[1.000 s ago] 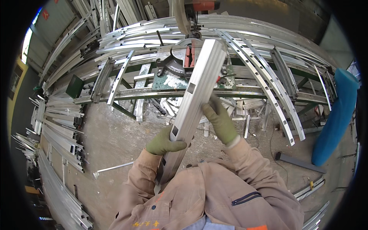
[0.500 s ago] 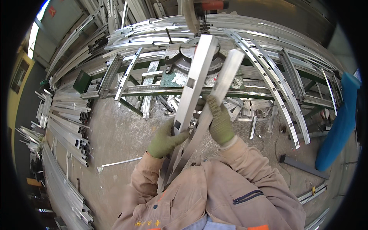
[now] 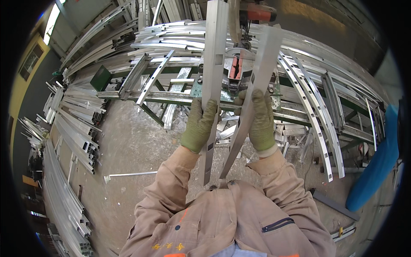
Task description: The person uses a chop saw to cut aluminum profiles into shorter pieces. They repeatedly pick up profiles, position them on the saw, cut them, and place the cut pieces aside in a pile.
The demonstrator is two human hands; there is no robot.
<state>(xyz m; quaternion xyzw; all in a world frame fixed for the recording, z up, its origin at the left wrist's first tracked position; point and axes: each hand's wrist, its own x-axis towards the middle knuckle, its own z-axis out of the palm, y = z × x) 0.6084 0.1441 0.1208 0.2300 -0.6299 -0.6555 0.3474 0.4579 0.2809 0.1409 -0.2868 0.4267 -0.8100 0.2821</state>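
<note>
The two metal profiles [image 3: 214,51] are silver-grey, with dark rectangles along them. The gloves [image 3: 262,126] are olive green; the jacket [image 3: 209,216] is beige-brown with yellow lettering [image 3: 179,246]. Far, the saw handle [image 3: 259,15] is red. At right, the long bundle [image 3: 370,165] is blue.

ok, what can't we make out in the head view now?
- Left bar, far end: runs to the picture's top edge, possibly cut off.
- Right bar, far end: blurred.
- Right hand, fingers: partly hidden behind the right bar.
- Blue roll, outer side: lost in the dark lens rim.
</note>
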